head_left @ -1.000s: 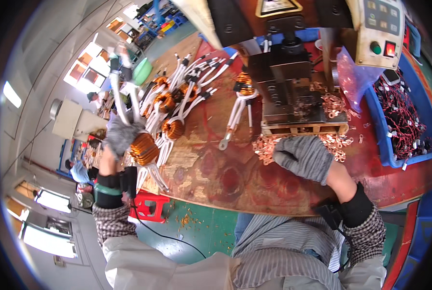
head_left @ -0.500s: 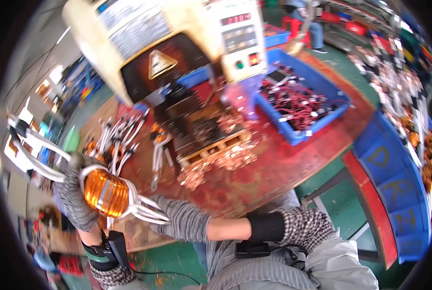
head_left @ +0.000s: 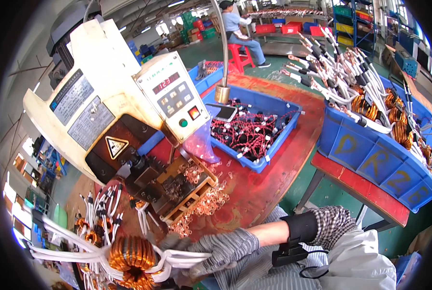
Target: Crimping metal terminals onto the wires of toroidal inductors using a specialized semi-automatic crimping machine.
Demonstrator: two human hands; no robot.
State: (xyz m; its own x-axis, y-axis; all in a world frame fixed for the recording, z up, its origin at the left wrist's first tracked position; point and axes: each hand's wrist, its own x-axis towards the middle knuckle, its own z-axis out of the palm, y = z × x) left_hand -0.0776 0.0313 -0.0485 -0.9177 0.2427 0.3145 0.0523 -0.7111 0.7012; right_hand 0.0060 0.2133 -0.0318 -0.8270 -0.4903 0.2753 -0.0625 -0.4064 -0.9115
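Low in the picture hangs a toroidal coil (head_left: 131, 253) wound with orange copper wire, with thick white leads on both sides. My right hand (head_left: 221, 251), in a grey knitted glove, is closed around the white leads on the coil's right. The leads on the left spread out toward the left rim and end in dark sleeves. My left hand cannot be seen. Just beyond the coil, more coils with white leads (head_left: 102, 217) lie on the red table. Loose copper ring terminals (head_left: 204, 203) are heaped by the front of a cream press (head_left: 105, 111).
A blue tray (head_left: 254, 166) of red-and-black wired parts stands behind the terminals, with a phone (head_left: 223, 112) on top. At right, a blue crate (head_left: 356, 147) full of coils rests on a red-topped stand (head_left: 366, 188). Farther back, a person (head_left: 240, 29) sits on a red stool.
My view has swung, so the press and crate show more fully. The coil is now lower in the picture, its hole facing me. My left hand has gone out of sight.
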